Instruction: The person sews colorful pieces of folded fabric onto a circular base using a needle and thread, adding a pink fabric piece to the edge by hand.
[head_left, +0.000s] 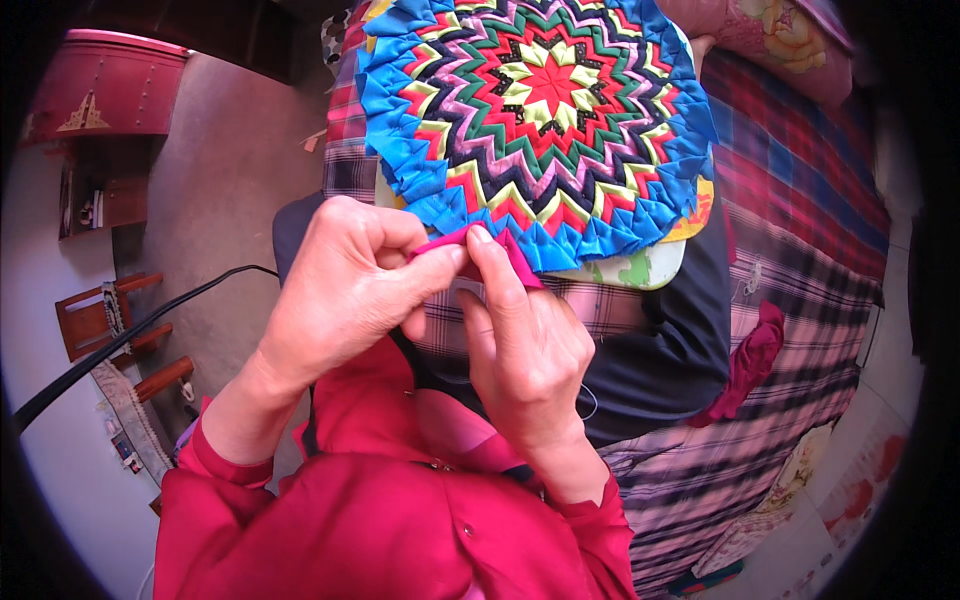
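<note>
A round patchwork mat of folded fabric points (555, 97) lies before me, with a ruffled blue outer ring. At its near edge, a piece of magenta fabric (521, 259) is pinched between my hands. My left hand (352, 277) grips the fabric's left part with thumb and bent fingers. My right hand (525, 345) presses its index fingertip on the fabric, close to the left thumb. A thin pale thread (592, 401) loops out beside my right wrist. Whether a needle is held cannot be seen.
Under the mat is a pale board with green patches (645, 266), over dark trousers. A crumpled magenta cloth (754, 360) and a bit of white thread (753, 277) lie on the plaid bedcover (802, 300) at right. A black cable (150, 319) crosses the left side above the floor.
</note>
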